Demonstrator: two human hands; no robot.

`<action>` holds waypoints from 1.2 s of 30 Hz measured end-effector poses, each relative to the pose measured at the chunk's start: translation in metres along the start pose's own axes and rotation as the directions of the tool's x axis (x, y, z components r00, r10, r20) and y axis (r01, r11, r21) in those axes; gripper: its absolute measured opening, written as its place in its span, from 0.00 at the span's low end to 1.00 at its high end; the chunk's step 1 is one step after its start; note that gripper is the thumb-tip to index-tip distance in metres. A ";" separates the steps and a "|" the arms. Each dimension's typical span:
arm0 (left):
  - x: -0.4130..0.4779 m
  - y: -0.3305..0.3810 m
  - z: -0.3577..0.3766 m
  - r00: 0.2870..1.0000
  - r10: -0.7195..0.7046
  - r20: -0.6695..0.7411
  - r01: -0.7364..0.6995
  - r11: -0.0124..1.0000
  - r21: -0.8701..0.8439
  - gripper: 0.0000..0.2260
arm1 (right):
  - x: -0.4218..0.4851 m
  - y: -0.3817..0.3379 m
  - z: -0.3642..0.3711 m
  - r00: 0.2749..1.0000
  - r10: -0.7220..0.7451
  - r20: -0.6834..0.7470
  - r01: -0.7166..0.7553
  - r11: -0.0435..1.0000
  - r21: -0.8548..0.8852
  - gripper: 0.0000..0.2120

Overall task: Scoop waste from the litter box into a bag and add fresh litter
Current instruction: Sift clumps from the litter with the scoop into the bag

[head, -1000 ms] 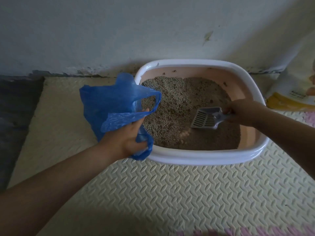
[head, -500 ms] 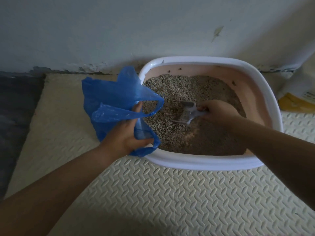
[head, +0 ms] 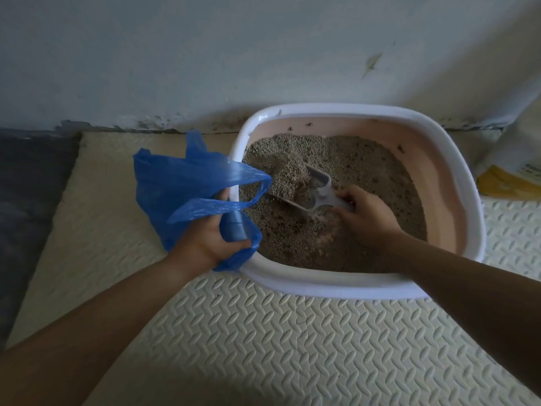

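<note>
Litter box (head: 322, 284) sits in the upper right of the frame, on a pale bumpy mat (head: 263, 332), close to the wall (head: 205, 54). It has a white rim and pink inside walls. Grey litter (head: 380, 177) covers the bottom. The right hand (head: 366, 215) is inside the box, near the middle. Its fingers are curled tight round the handle of a white scoop (head: 320, 183). The scoop is tilted and its front end points to the left side of the box. A clump (head: 289, 175) lies piled on the scoop. The left hand (head: 205, 241) is just beside the left rim of the box. Its fingers grip a blue bag (head: 164, 186), bunched in the fist. The bag's mouth is open, and one loop of it hangs over the rim, very near the front of the scoop. A white and yellow sack (head: 509, 177) stands at the right edge of the frame. A dark floor (head: 29, 186) shows at the left edge
</note>
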State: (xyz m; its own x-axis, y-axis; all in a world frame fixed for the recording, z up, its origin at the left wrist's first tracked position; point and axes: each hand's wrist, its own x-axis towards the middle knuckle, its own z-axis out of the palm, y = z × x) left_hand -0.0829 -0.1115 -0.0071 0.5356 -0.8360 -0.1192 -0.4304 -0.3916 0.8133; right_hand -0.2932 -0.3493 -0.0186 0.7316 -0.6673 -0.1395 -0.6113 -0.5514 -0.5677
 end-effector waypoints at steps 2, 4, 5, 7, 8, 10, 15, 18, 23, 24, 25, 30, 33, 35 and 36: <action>0.001 -0.005 0.001 1.000 0.004 0.000 -0.004 1.000 -0.014 0.45 | -0.003 0.001 -0.012 0.998 -0.035 -0.044 0.035 0.999 0.004 0.06; 0.000 -0.006 0.002 1.000 0.005 0.010 -0.005 0.999 -0.036 0.46 | -0.005 0.000 -0.025 0.995 -0.078 -0.060 0.076 0.996 -0.041 0.07; -0.001 -0.003 0.001 1.000 -0.004 0.020 0.005 0.999 -0.045 0.46 | -0.007 -0.001 -0.031 0.994 -0.087 -0.073 0.083 0.995 -0.053 0.08; 0.001 -0.001 -0.001 0.999 0.018 0.031 -0.017 1.000 -0.025 0.46 | -0.012 -0.003 -0.043 0.991 -0.084 -0.100 0.080 0.996 -0.044 0.09; 0.001 -0.001 -0.001 0.999 0.043 0.031 -0.043 0.999 -0.004 0.46 | -0.015 -0.005 -0.048 0.990 -0.094 -0.106 0.089 0.994 -0.057 0.09; 0.001 -0.001 -0.001 0.998 0.061 0.033 -0.062 0.997 0.045 0.47 | -0.019 -0.006 -0.058 0.985 -0.124 -0.123 0.112 0.988 -0.103 0.09; 0.002 -0.003 -0.003 0.997 0.030 0.070 -0.034 0.998 0.059 0.49 | -0.021 -0.003 -0.075 0.972 -0.152 -0.178 0.133 0.985 -0.111 0.10; 0.002 -0.003 -0.007 0.997 0.034 0.071 -0.042 0.993 0.107 0.53 | -0.022 -0.001 -0.080 0.975 -0.149 -0.164 0.133 0.985 -0.106 0.09; 0.001 -0.002 -0.017 0.991 0.081 0.103 -0.108 0.951 0.290 0.49 | -0.023 -0.003 -0.086 0.970 -0.184 -0.156 0.166 0.978 -0.124 0.10; 0.000 0.000 -0.017 0.990 0.083 0.111 -0.113 0.948 0.297 0.49 | -0.023 -0.002 -0.085 0.970 -0.187 -0.152 0.169 0.977 -0.126 0.10; -0.001 0.002 -0.017 0.989 0.074 0.126 -0.108 0.950 0.292 0.49 | -0.023 -0.002 -0.084 0.971 -0.184 -0.150 0.167 0.979 -0.121 0.10; 0.002 0.001 -0.017 0.989 0.053 0.139 -0.089 0.961 0.263 0.51 | -0.017 0.003 -0.088 0.974 -0.185 -0.130 0.166 0.976 -0.143 0.09; 0.005 -0.003 -0.018 0.991 0.061 0.122 -0.092 0.962 0.259 0.51 | -0.011 0.015 -0.094 0.972 -0.207 -0.112 0.183 0.965 -0.188 0.09; 0.005 -0.004 -0.017 0.989 0.068 0.132 -0.099 0.965 0.244 0.51 | -0.008 0.023 -0.096 0.976 -0.193 -0.102 0.167 0.961 -0.221 0.09; 0.006 -0.005 -0.017 0.989 0.063 0.135 -0.094 0.968 0.233 0.51 | -0.007 0.027 -0.096 0.977 -0.189 -0.097 0.161 0.957 -0.242 0.08</action>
State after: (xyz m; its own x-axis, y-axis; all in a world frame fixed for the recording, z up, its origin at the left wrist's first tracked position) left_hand -0.0659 -0.1080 -0.0019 0.4046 -0.9032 -0.1430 -0.6359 -0.3902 0.6659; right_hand -0.3434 -0.4075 0.0449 0.8011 -0.5965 0.0501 -0.5400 -0.7563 -0.3693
